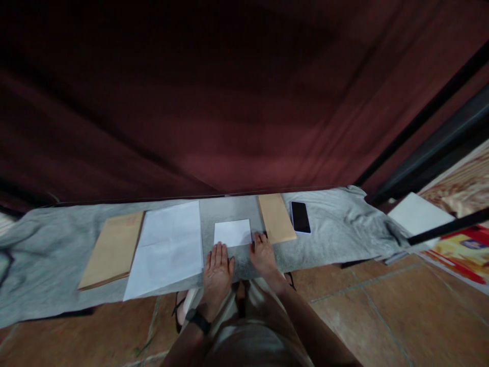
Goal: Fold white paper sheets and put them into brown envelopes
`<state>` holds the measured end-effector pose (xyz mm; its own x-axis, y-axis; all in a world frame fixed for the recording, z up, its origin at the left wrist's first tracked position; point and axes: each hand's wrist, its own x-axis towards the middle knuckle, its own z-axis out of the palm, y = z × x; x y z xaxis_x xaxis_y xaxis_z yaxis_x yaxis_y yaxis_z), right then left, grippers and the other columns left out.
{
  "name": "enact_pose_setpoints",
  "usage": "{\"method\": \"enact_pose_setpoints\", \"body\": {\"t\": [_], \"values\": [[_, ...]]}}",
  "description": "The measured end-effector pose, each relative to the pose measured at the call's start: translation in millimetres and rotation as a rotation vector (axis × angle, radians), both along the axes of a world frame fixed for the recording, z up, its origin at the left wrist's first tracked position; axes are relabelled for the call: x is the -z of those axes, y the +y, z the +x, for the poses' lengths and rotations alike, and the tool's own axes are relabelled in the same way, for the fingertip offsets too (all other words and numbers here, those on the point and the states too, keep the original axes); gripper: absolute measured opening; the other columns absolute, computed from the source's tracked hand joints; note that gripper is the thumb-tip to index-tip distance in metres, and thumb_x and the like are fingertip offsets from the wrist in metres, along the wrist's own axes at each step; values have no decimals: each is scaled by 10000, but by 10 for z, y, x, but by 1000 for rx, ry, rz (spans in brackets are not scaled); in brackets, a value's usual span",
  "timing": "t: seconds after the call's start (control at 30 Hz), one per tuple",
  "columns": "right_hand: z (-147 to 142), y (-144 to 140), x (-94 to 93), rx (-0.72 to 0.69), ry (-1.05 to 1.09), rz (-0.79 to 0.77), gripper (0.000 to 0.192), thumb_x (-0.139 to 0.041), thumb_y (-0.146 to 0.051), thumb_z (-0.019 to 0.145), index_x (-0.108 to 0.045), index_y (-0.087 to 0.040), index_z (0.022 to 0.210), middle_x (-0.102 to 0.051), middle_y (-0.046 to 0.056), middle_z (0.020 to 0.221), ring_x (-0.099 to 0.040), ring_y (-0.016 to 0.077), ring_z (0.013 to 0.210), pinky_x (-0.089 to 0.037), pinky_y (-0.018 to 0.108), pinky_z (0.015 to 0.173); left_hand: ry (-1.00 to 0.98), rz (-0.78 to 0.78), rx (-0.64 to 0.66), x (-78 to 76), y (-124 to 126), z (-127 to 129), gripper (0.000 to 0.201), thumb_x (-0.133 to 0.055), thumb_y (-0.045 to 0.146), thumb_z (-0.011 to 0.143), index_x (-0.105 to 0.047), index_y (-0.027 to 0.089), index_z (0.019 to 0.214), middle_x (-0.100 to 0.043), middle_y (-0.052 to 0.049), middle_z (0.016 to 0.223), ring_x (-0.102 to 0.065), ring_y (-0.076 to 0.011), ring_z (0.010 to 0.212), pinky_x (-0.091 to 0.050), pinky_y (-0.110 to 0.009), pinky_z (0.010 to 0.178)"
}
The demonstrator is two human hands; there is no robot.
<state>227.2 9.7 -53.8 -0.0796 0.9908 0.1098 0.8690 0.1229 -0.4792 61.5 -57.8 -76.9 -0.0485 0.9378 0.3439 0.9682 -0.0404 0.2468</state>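
Note:
A small white sheet of paper [232, 232], perhaps folded, lies on the grey cloth [336, 219] in front of me. My left hand [217, 270] rests flat with its fingers stretched out, the fingertips at the sheet's lower left edge. By the lower right corner of the sheet is my right hand [263, 254], its fingers bent and drawn together. A small dark bit shows beside those fingertips; what they hold, if anything, is hidden. Just beyond the right hand lies a brown envelope [277, 218].
Larger white sheets [168, 250] lie to the left, beside a stack of brown envelopes [112, 250]. A phone [300, 217] sits right of the single envelope. A dark red curtain [229, 102] hangs behind the narrow cloth-covered surface. Dark bars [431, 132] stand at the right.

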Motion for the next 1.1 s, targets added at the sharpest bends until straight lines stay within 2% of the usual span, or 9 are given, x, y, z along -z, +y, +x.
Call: {"method": "enact_pose_setpoints", "body": {"t": [0.17, 0.4, 0.6, 0.67, 0.73, 0.83, 0.97, 1.03, 1.1], "values": [[-81, 220, -78, 73, 122, -189, 319, -585, -210, 929, -684, -124, 1220, -737, 177, 1123, -706, 277, 1020, -523, 361, 924, 52, -33, -33, -47, 28, 21, 585, -367, 363, 1019, -521, 15, 1462, -526, -249, 1508, -469, -342, 1449, -366, -538, 1192], [-24, 319, -86, 67, 321, -236, 135, -596, -194, 874, -724, -171, 909, -753, 67, 872, -696, 210, 836, -523, 293, 769, 97, -72, -39, -150, 78, 59, 557, -412, 337, 994, -549, 46, 1449, -533, -242, 1508, -476, -358, 1439, -381, -543, 1175], [-119, 222, -300, -53, 554, -197, 119, -574, -264, 866, -679, -216, 840, -708, -6, 785, -652, 157, 738, -501, 233, 682, -73, -27, 6, -397, 201, 162, 524, -367, 285, 1003, -531, 94, 1463, -578, -204, 1482, -529, -325, 1397, -427, -494, 1141], [-136, 201, -368, -123, 710, -161, 170, -544, -332, 898, -667, -225, 851, -691, -9, 780, -641, 159, 722, -507, 245, 675, -235, -5, 1, -503, 254, 169, 493, -357, 298, 1010, -567, 133, 1425, -634, -188, 1419, -602, -311, 1312, -472, -473, 1089], [-129, 194, -396, -131, 824, -116, 229, -510, -383, 926, -674, -223, 917, -698, 7, 833, -647, 169, 755, -524, 267, 704, -489, 9, -65, -595, 316, 161, 452, -359, 368, 1022, -647, 160, 1301, -723, -169, 1262, -686, -295, 1153, -528, -443, 993], [-100, 183, -341, 14, 868, -92, 279, -531, -397, 919, -674, -220, 1080, -722, 53, 1010, -670, 188, 881, -548, 299, 794, -1011, 42, -201, -669, 412, 155, 445, -402, 494, 1004, -685, 166, 1106, -770, -131, 1043, -725, -260, 955, -574, -398, 855], [-86, 122, -162, 107, 1038, -370, 462, -630, -464, 846, -633, -193, 1220, -718, 64, 926, -696, 235, 857, -587, 332, 703, -1659, 90, -265, -614, 470, 207, 343, -539, 464, 941, -630, 198, 1138, -759, -109, 1132, -734, -221, 970, -595, -377, 845], [-89, 94, -80, 103, 1149, -477, 549, -677, -481, 789, -613, -189, 1250, -711, 54, 898, -703, 248, 835, -590, 332, 641, -1799, 84, -314, -538, 455, 239, 243, -587, 395, 906, -624, 221, 1071, -764, -95, 1107, -740, -208, 961, -604, -380, 850], [-90, 96, -16, 85, 1204, -476, 537, -695, -457, 753, -624, -197, 1218, -716, 57, 916, -703, 246, 831, -587, 323, 623, -1824, 61, -360, -458, 426, 244, 137, -629, 328, 856, -610, 231, 951, -770, -74, 1033, -747, -197, 921, -615, -380, 840]]}}
